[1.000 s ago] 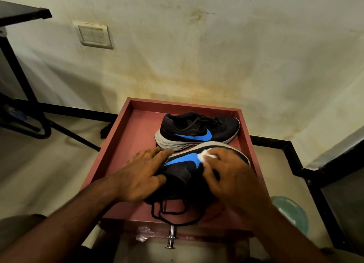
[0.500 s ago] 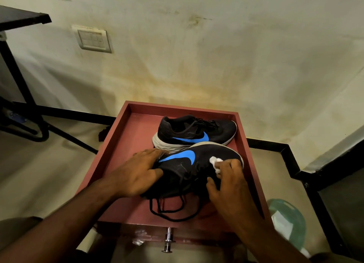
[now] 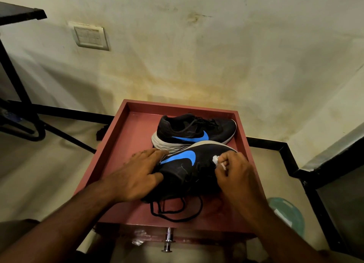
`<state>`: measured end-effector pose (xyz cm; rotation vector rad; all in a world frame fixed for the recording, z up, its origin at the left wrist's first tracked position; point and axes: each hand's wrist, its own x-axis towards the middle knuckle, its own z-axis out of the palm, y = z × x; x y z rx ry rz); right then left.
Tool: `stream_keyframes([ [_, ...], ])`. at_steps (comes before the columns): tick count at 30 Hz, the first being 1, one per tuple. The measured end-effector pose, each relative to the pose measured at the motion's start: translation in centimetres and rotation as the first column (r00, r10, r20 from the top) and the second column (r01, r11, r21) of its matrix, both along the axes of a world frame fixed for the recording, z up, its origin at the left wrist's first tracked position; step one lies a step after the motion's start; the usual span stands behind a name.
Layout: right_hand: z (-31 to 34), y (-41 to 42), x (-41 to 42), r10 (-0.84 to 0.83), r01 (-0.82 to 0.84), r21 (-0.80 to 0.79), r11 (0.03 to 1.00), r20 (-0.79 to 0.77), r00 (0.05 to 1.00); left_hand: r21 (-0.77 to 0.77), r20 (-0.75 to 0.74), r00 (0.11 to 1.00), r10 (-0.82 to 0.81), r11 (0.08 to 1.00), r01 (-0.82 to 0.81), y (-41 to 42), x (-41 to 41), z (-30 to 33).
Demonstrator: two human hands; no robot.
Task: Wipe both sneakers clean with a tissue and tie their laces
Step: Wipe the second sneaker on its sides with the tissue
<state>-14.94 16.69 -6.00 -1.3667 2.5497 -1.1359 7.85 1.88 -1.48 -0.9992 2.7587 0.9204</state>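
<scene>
Near sneaker (image 3: 189, 170): heel concealed beneath left hand (image 3: 136, 176), toe and lace area behind right hand (image 3: 234, 176). Tissue (image 3: 216, 160) mostly enclosed in right-hand fingers. Far sneaker (image 3: 194, 131) sole partly masked by near sneaker. Teal object (image 3: 285, 213) unidentifiable.

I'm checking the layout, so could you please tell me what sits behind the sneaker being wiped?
Behind the near sneaker stands the second sneaker, upright in the red tray. Its lower sole edge is partly hidden by the near one.
</scene>
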Motion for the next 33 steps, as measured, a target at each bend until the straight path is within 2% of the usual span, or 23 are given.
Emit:
stream_keyframes([
  [5,0.2,0.5,3.6,0.244,-0.245,-0.012,0.970,0.131,0.961,-0.024,-0.006,1.000,-0.021,0.999,0.021,0.2,-0.1,0.2],
  [7,0.3,0.4,3.7,0.291,-0.290,-0.031,0.956,0.183,0.939,-0.023,-0.006,0.999,-0.037,0.999,0.037,0.3,0.0,0.2],
  [9,0.2,0.2,2.5,0.242,-0.242,-0.015,0.970,0.150,0.959,-0.034,-0.019,0.999,-0.045,0.998,0.044,0.3,-0.1,0.3],
  [12,-0.1,-0.1,0.2,0.106,-0.106,-0.030,0.994,-0.008,0.994,-0.042,-0.054,0.998,-0.026,0.999,0.024,0.1,0.0,0.1],
  [14,-0.1,0.0,-0.6,0.087,-0.090,-0.034,0.995,-0.084,0.993,-0.090,-0.088,0.996,-0.030,0.996,0.022,0.2,0.1,0.1],
  [17,-0.1,0.4,0.2,0.191,-0.197,-0.043,0.980,-0.113,0.975,-0.163,-0.141,0.989,-0.053,0.986,0.030,1.1,0.3,0.5],
  [21,-0.1,0.5,2.3,0.399,-0.396,0.047,0.917,-0.123,0.909,-0.283,-0.168,0.977,-0.130,0.956,0.078,1.8,0.4,0.3],
  [24,0.2,0.2,1.8,0.391,-0.390,0.033,0.920,-0.100,0.915,-0.367,-0.220,0.952,-0.212,0.922,0.121,2.0,0.3,0.6],
  [28,0.2,0.1,0.8,0.321,-0.322,-0.002,0.947,-0.058,0.945,-0.484,-0.056,0.928,-0.369,0.823,0.298,2.4,0.3,0.5],
  [33,0.1,0.0,1.0,0.317,-0.318,-0.003,0.948,-0.068,0.946,-0.538,0.053,0.934,-0.353,0.778,0.325,2.2,0.4,0.1],
])
